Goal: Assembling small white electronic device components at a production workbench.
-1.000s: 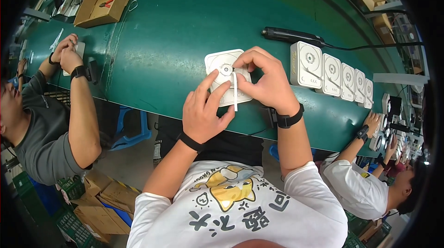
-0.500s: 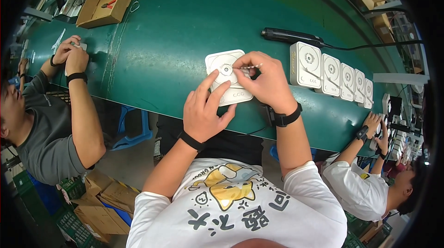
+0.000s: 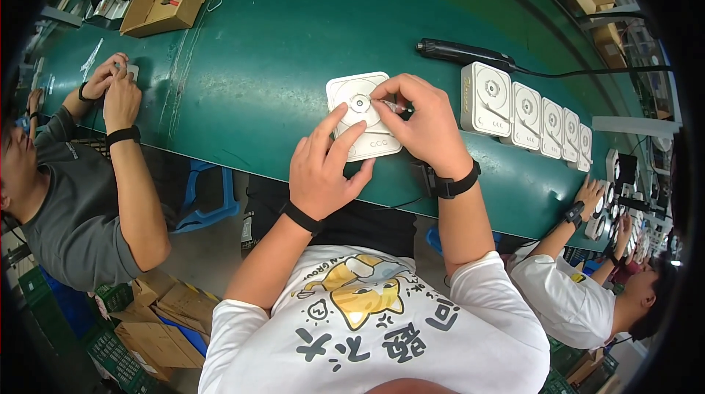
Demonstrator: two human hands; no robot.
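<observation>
The left hand (image 3: 323, 166) has its fingers spread, with two fingertips resting on the face of a white device (image 3: 376, 135). The right hand (image 3: 426, 126) pinches a thin pale strip (image 3: 395, 107), partly hidden, beside the device's round hub (image 3: 360, 103). The device lies flat on the green table (image 3: 279, 49), in front of the person; its long axis runs away from the body, the far end leaning slightly left. The hub sits toward this far end, three small circles toward the near one. To the right, five similar units (image 3: 552, 128) stand in a row, near a black cylindrical tool (image 3: 464, 55).
</observation>
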